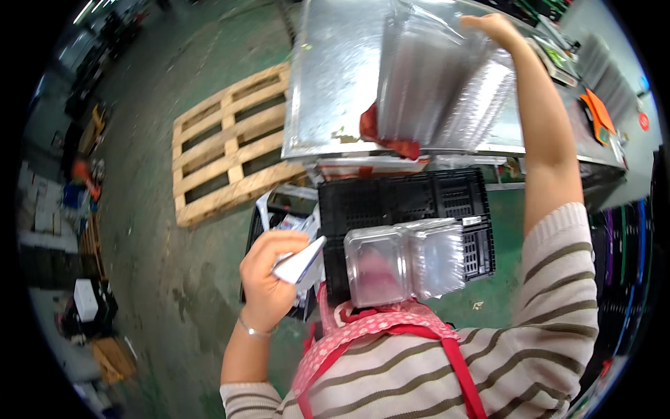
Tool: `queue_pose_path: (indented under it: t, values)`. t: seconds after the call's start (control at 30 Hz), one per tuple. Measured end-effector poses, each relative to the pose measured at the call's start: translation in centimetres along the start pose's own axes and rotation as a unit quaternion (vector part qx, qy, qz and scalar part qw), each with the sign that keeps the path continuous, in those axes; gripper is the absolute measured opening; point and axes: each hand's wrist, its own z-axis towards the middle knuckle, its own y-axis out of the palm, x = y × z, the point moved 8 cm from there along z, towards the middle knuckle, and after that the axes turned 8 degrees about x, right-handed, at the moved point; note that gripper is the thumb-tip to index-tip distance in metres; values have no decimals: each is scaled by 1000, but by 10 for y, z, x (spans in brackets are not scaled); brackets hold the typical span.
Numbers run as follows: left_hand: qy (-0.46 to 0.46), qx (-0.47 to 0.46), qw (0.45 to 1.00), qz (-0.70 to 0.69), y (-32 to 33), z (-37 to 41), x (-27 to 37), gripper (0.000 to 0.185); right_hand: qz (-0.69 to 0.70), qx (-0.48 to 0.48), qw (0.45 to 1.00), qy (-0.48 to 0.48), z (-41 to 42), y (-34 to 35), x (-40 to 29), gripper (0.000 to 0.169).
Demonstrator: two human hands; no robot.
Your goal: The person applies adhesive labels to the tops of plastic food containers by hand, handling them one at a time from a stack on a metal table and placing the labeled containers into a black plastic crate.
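My left hand [269, 272], at the left of my body, is closed around a folded white sheet [299, 262], perhaps paper. My right hand [492, 29] reaches over the metal table to the far end of long stacks of clear plastic containers [424, 78]; whether its fingers grip them is unclear. A red cloth [390, 141] lies partly under these stacks at the near table edge. Close to my apron, another nested stack of clear plastic containers [377, 267] rests on its side above a black plastic crate [387, 201].
The sheet-metal table [335, 89] spans the top. A wooden pallet [230, 141] lies on the floor to its left. A dark bin [256, 225] with papers stands beside the black crate. On the table's right are a scale [555, 63], an orange device [596, 118] and more stacked plastic [607, 73].
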Motion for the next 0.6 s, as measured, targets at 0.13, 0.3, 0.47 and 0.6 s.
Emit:
queue_pose_path:
  t: [0.13,0.3,0.47,0.6]
  values:
    - [-100,4,987,-128,6,-9,-14,28,52,234,953,-185,-90,-37,-109,29]
    - [-116,-23,975,-187,16,-11,-11,39,456,-279,806,-256,-351,-9,-245,38]
    - [-125,-76,982,-121,14,-29,-15,34,596,-162,760,-202,-395,-53,-238,17]
    - [-123,-38,991,-32,-15,-50,-47,14,637,-75,767,4,-405,-61,-193,20]
